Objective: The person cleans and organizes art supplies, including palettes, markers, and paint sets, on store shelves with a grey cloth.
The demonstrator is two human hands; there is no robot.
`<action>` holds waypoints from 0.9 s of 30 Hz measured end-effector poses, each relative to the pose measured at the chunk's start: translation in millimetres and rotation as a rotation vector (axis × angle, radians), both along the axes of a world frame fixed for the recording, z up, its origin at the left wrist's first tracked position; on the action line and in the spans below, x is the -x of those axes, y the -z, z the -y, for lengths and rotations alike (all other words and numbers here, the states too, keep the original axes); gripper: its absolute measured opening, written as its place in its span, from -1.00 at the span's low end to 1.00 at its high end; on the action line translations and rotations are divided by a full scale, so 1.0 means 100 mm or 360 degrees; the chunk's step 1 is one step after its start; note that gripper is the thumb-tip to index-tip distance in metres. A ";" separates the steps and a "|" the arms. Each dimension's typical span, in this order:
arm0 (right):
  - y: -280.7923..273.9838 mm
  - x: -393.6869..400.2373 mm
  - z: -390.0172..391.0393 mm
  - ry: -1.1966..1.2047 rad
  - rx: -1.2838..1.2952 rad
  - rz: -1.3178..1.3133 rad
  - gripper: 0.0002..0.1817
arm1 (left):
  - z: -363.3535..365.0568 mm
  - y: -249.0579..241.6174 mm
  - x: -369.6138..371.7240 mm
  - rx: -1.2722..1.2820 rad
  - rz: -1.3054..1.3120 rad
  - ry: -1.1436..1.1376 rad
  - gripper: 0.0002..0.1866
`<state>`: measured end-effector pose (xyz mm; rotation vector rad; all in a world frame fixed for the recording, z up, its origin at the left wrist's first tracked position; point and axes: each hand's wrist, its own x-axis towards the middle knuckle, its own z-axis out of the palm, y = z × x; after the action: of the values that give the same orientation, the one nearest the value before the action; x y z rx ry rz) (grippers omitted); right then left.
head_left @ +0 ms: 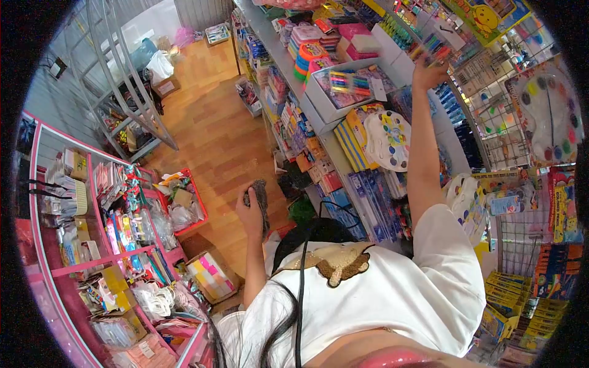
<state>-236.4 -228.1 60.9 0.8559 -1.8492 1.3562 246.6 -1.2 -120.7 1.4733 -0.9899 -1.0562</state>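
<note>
My left hand (250, 210) hangs low over the wooden floor, its fingers wrapped round a dark grey, rumpled cloth (260, 199). My right arm stretches up over the shelf, and my right hand (431, 73) is at some colourful slim packs (437, 50) near the wire rack. Blur hides whether its fingers grip one of them or only touch it. Below and left of that hand, a white box (325, 110) holds a clear pack of coloured pens (350, 83). A white paint palette (389, 140) with coloured wells leans beside my right forearm.
Wire racks (491, 110) with hanging goods line the right side. A pink-framed shelf (70, 267) full of small packets stands at left. On the floor are a red crate (202, 190) and a cardboard box (211, 276). A metal ladder (132, 80) leans at the back left.
</note>
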 end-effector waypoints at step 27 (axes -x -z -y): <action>-0.22 -1.03 -0.40 -0.1393 0.0413 0.0835 -0.64 | -0.09 -0.39 0.07 -0.0067 -0.0275 0.0101 -0.77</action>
<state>-132.9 -188.1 82.9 1.3356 -1.6268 2.4938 239.6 8.2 -81.9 1.3661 -0.9011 -1.2350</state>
